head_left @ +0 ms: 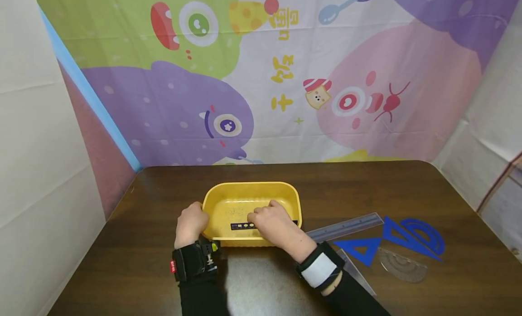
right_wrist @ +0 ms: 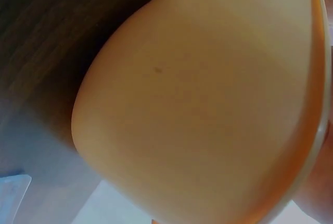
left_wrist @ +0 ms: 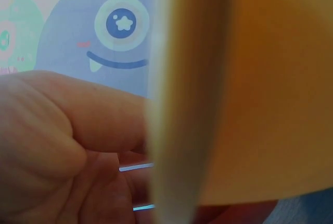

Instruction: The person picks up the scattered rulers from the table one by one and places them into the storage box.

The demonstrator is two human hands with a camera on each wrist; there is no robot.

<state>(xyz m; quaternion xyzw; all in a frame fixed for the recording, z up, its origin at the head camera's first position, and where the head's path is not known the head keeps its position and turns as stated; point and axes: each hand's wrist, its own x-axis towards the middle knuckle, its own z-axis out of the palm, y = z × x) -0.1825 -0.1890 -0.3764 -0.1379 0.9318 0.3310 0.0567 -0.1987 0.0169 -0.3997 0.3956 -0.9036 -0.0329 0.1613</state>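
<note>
Head view: yellow plastic tray [head_left: 240, 238] on the brown wooden table [head_left: 265, 279], long side toward the person. Left hand [head_left: 191, 223] at the tray's left end, gripping its wall; right hand [head_left: 277, 223] reaches over the near rim, fingers down inside. A black strip with a row of pale shapes [head_left: 240, 226] lies in the tray along its near side, directly under the right hand: one end shows left of the fingers, a short piece right of the hand, the middle covered. Whether the right fingers pinch the strip or only touch it: cannot tell, fingertips hidden.

Left wrist view adds what the head view hides: thumb [left_wrist: 104, 114] against the tray's edge, other fingers curled beneath. Tray wall blurred, strip not visible from here.

Right wrist view: mostly the tray's outer wall, bearing a small dark mark [right_wrist: 158, 70]; a little of the hand at the right margin, grip undecidable.

Only the head view lays out the tools right of the tray: long clear ruler [head_left: 346, 226], two blue set squares [head_left: 373, 250], blue protractor [head_left: 437, 239], clear protractor [head_left: 403, 267], near one another
</note>
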